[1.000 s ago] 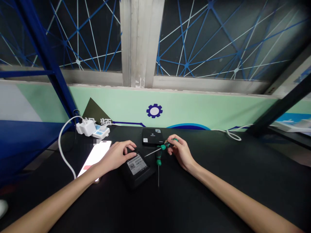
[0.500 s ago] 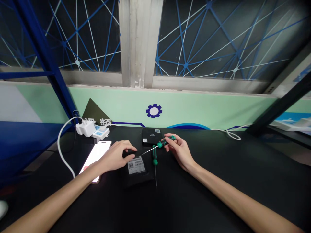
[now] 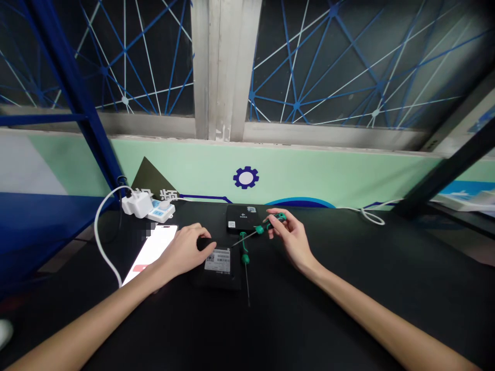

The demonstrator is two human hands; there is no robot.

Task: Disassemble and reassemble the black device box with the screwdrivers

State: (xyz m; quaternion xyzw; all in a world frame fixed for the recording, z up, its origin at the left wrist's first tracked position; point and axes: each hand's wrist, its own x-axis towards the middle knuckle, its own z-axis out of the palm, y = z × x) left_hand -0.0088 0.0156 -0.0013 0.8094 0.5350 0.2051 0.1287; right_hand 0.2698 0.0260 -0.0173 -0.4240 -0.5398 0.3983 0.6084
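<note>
So, the left hand (image 3: 181,252) lies curled on a black electronic box (image 3: 217,281), apparently steadying it, fingertips hard to see; the right hand (image 3: 292,239) pinches a green-handled screwdriver (image 3: 260,230), tip angled toward the box, a second screwdriver (image 3: 245,259) lying just beside

**What I can see along the back of the bench**

On the black tabletop (image 3: 328,299), a smartphone (image 3: 149,250) lies lit at the left, with a white charger (image 3: 132,204) plugged into a power socket (image 3: 162,210) just beyond it. A white cable (image 3: 98,242) loops down toward the phone, and another white cable (image 3: 371,217) coils at the right. Behind them are a mint-green wall (image 3: 309,175) with a blue gear emblem (image 3: 246,177), and a window (image 3: 348,62) with a blue-and-white net pattern.
</note>
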